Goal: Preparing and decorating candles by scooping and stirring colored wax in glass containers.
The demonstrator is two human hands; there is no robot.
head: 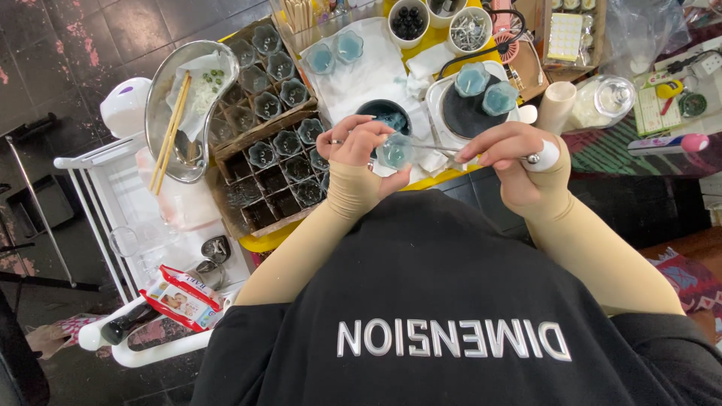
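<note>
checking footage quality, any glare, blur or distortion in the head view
Head view: wide-angle bending at the edges; glare on the metal kidney tray; the left hand, its small blue-filled glass cup and the right hand are fairly sharp; even light, soft shadows.
</note>
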